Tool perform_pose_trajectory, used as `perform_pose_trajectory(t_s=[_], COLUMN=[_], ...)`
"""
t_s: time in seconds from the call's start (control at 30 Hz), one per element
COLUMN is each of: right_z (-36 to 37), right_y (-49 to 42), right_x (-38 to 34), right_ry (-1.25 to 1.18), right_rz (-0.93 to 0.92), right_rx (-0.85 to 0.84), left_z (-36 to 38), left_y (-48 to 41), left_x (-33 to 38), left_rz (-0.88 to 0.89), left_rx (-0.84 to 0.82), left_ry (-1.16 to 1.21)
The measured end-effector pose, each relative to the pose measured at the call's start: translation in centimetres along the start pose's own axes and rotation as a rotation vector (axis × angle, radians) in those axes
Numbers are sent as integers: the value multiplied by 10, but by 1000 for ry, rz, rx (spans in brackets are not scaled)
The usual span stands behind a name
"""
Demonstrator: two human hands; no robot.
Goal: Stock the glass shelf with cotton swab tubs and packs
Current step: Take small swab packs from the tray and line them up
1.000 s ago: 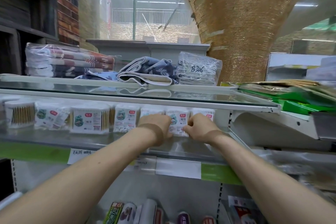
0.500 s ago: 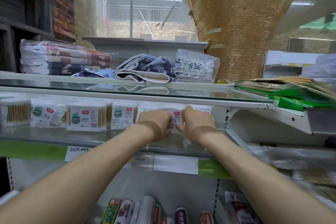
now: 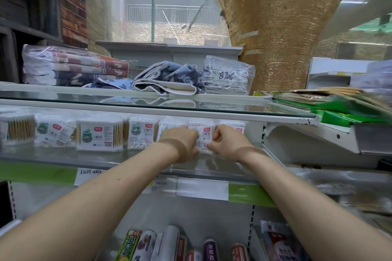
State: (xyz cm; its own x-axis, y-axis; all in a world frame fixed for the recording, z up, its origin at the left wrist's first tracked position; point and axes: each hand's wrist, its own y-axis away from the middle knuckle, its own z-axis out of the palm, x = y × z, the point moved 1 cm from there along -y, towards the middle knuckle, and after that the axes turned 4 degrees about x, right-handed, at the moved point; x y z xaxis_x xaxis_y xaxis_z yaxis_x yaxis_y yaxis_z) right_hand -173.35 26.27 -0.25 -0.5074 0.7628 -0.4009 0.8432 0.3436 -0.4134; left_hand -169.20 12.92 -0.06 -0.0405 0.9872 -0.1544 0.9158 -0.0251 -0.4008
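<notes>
At the right end of the glass shelf, left hand and right hand pinch one cotton swab pack by its edges. Nearly touching half a second ago, they have parted slightly, and the pack stands upright in the row of packs — probably a final squaring.

bare along left forearm and right forearm; wears a flat brownish band round each wrist.
</notes>
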Motion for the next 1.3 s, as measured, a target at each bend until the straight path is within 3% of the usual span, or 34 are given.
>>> perform_pose_trajectory(t_s=[0.1, 0.27, 0.43, 0.6, 0.83, 1.07, 1.3], right_z=[-4, 9, 3, -21, -62, -98, -138], right_y=[6, 13, 18, 42, 92, 140, 175], right_x=[-7, -23, -24, -9, 20, 57, 105], right_ry=[167, 235, 231, 194, 168, 124, 102], right_rz=[-48, -167, -145, -159, -241, -147, 28], right_rx=[76, -106, -113, -49, 79, 37, 9], left_z=[-2, 1, -7, -24, -43, -61, -68], left_y=[0, 1, 5, 17, 45, 66, 74], left_x=[-1, 2, 5, 17, 56, 128, 194], left_rz=[-5, -33, -56, -78, 28, 213, 287], left_rx=[-1, 8, -34, -28, 131, 77, 65], left_ry=[-4, -30, -43, 11, 127, 185, 191])
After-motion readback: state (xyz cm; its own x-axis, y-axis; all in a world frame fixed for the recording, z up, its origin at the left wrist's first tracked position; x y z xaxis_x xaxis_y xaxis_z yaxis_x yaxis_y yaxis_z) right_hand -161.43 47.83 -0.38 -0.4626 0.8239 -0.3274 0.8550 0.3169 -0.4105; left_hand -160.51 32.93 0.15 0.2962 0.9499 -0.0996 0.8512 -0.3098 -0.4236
